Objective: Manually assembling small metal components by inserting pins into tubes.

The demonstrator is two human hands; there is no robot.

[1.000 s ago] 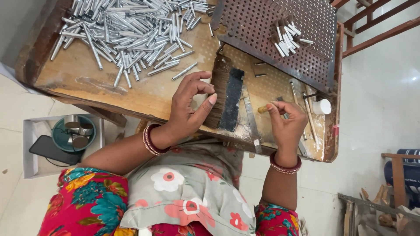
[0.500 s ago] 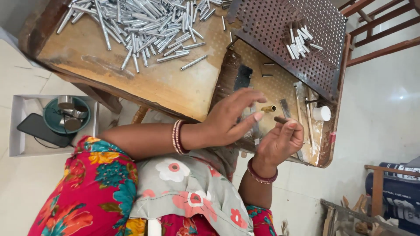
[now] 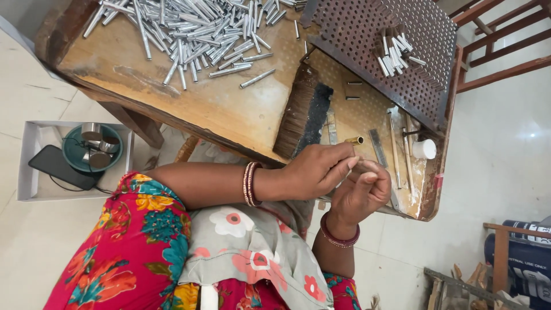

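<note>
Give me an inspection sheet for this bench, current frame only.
Surface: worn wooden table.
Job's things: small brass tube held at the fingertips; pile of silver tubes; few more on perforated metal plate.
Clutter: brush, white cap, thin tools.
Hands: left hand and right hand together, pinching the brass tube.
Cables: dark cord by phone in white tray.
Surroundings: tiled floor, wooden chair.
</note>
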